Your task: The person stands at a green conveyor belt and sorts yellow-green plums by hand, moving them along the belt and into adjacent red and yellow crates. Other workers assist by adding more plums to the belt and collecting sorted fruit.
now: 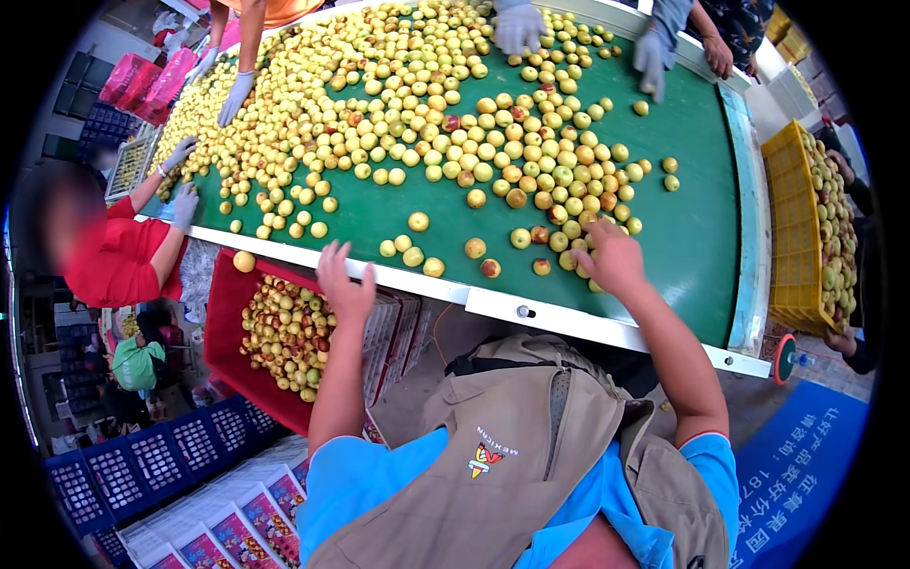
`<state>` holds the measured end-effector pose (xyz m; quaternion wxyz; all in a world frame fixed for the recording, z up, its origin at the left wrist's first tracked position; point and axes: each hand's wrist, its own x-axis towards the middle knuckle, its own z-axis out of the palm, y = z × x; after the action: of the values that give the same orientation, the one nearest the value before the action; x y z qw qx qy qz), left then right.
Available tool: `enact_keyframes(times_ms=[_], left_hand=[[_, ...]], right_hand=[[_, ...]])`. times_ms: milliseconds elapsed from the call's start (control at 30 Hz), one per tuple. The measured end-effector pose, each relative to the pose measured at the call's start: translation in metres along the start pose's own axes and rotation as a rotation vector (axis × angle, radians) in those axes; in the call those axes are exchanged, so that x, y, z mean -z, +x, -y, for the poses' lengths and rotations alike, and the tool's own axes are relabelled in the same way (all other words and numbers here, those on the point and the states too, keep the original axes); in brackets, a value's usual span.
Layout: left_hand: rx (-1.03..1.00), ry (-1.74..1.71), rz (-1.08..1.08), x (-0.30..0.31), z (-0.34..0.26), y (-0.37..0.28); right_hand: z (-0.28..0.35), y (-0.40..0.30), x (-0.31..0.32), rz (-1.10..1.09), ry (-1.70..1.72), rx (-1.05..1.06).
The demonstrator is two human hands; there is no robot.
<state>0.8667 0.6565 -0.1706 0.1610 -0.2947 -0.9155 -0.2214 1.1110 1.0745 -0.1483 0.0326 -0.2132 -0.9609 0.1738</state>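
Many yellow-green jujubes (426, 107), some with brown-red patches, lie over a green conveyor belt (682, 242). My right hand (613, 257) reaches down among the jujubes near the belt's front right. Its thumb and forefinger are spread beside a few of them; whether the covered fingers grip one is hidden. Over the white front rail (419, 279), my left hand (346, 284) is raised with its fingers apart and nothing in it. Below and left of it is a red crate (227, 334) partly filled with browner jujubes (291, 334). A single jujube (244, 261) shows at the crate's far rim.
Across the belt, gloved hands (519, 28) of other people reach over the fruit. A person in red (135, 256) works at the left end. At right, someone holds a yellow crate (789, 227) of jujubes. Blue crates (156, 455) and printed cartons (234, 533) stand at lower left.
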Motion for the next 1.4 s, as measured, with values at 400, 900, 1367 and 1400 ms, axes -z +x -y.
enact_keyframes(times_ms=[400,900,1367,1400], left_hand=[[-0.039,0.188,0.655,-0.05,-0.079,0.027],[0.136,-0.063,-0.085,-0.148,-0.072,0.106],[-0.624,0.031,0.52,-0.152,-0.221,0.056],[-0.629,0.039,0.523,-0.154,-0.222,0.061]], right_hand=[[-0.066,-0.035,0.005,0.434,0.233,-0.449],[0.011,-0.021,-0.01,0.438,1.115,-0.001],[-0.068,-0.046,-0.002,0.192,0.32,-0.131],[-0.067,-0.046,-0.003,0.222,0.3,-0.102]])
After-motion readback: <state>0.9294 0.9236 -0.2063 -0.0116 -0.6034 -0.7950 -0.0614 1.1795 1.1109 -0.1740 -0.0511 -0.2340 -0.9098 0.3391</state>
